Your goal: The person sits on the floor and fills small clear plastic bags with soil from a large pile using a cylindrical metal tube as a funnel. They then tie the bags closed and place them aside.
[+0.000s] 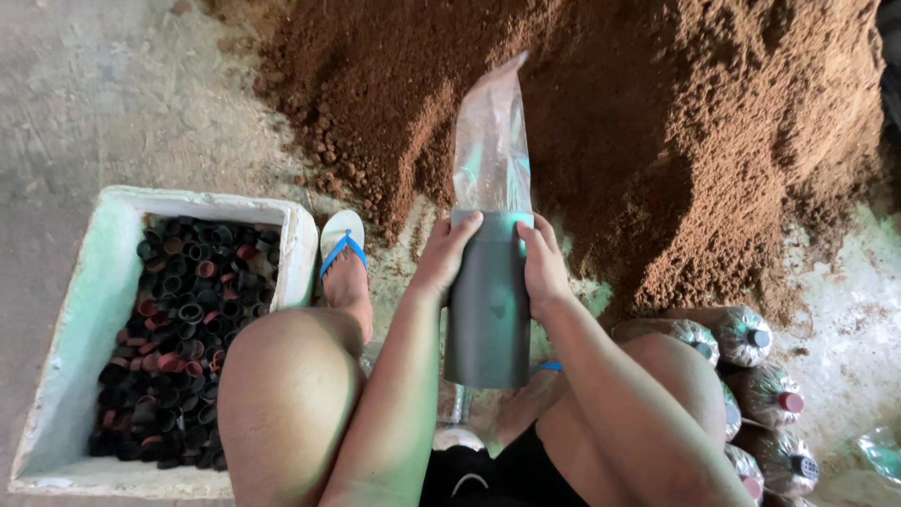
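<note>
— Hands first: what are they on?

— Both are clamped on the same thing. The left hand (449,252) grips the upper left side of a dark grey tube (488,310), and the right hand (540,258) grips its upper right side, fingers curled over the rim. The two sit close together with only the tube between them.

— And where is that tube?

— Upright between the person's knees, near the middle of the view. A clear plastic bag (491,150) is fitted into its top and stands up toward twelve o'clock, its mouth leaning a little to the right.

— What lies behind it?

— A big pile of brown, crumbly substrate (657,103) on the concrete floor (103,94), filling the span from about eleven to two o'clock.

— Anything at the sides?

— At nine o'clock, a white foam box (80,329) full of small black and red rings (178,329). Just beside its right wall is the left foot in a blue-strapped sandal (342,242). At four o'clock lie several filled bags (751,385), packed brown and closed with coloured caps, touching one another in a row by the right thigh.
</note>
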